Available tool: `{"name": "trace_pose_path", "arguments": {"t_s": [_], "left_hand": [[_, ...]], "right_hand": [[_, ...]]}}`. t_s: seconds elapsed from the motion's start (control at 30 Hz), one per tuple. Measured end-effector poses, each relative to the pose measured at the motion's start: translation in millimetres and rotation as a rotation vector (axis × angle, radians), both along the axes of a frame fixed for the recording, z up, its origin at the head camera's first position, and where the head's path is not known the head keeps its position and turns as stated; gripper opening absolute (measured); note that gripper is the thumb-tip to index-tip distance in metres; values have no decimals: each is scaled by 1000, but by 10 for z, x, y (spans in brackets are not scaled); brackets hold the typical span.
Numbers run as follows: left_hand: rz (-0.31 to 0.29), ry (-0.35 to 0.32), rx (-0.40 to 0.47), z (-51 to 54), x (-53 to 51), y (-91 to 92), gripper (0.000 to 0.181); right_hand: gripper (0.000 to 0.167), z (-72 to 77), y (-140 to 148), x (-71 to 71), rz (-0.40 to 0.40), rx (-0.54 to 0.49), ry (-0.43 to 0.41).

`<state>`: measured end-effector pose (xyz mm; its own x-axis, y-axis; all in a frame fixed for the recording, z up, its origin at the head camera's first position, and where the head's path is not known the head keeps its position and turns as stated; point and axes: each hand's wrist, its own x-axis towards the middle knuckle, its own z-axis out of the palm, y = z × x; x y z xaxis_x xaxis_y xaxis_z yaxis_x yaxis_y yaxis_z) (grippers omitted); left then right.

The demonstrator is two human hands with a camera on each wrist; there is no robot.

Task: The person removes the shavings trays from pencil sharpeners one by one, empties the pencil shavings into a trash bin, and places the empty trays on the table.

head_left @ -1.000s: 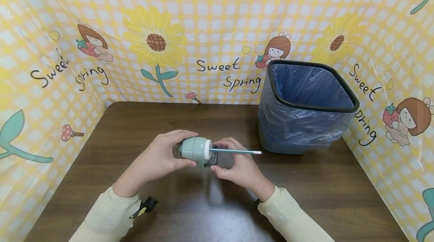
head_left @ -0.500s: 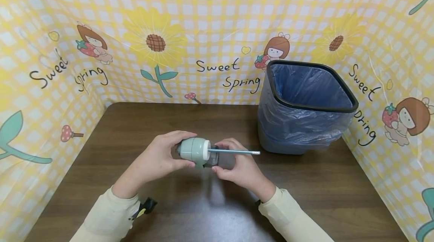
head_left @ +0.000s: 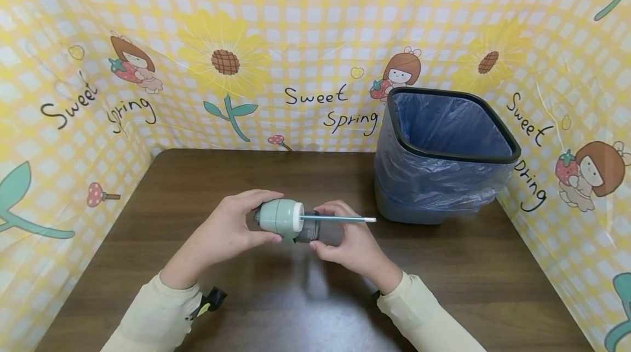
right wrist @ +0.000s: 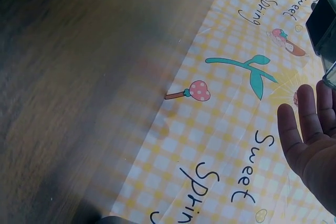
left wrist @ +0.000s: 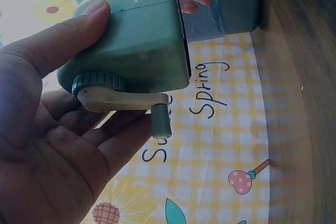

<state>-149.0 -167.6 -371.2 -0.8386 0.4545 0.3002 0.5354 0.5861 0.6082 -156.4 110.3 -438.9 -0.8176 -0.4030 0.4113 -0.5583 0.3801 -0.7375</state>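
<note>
My left hand [head_left: 230, 229] grips a pale green crank pencil sharpener [head_left: 280, 217], tipped on its side above the table, thumb and fingers on opposite sides. In the left wrist view, its crank handle [left wrist: 161, 120] points away from the thumb. A blue pencil [head_left: 340, 219] sticks out of the white front ring, eraser end to the right. My right hand [head_left: 356, 242] pinches the smoky clear shavings drawer [head_left: 329, 232], which stands partly out of the sharpener's body. In the right wrist view only a dark corner of the sharpener shows; the right fingers [right wrist: 311, 121] lie below it.
A bin [head_left: 446, 177] with a black rim and blue plastic liner stands at the back right of the brown wooden table [head_left: 236, 177]. Yellow checked cloth [head_left: 305, 40] surrounds the table at the back and sides.
The sharpener and pencil have shifted slightly left with my left hand. More of the clear drawer shows between the sharpener and my right hand, which has barely moved.
</note>
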Motion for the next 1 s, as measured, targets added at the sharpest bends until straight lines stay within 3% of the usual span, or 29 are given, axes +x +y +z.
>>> {"name": "trace_pose_path", "arguments": {"t_s": [0.67,1.0], "left_hand": [[-2,25,11,-11,-3,-33,74],[12,44,10,-5,-15,-75,75]], "right_hand": [[58,-3,27,-2,-7,16,12],[56,-18,41,-8,-1,-25,22]]}}
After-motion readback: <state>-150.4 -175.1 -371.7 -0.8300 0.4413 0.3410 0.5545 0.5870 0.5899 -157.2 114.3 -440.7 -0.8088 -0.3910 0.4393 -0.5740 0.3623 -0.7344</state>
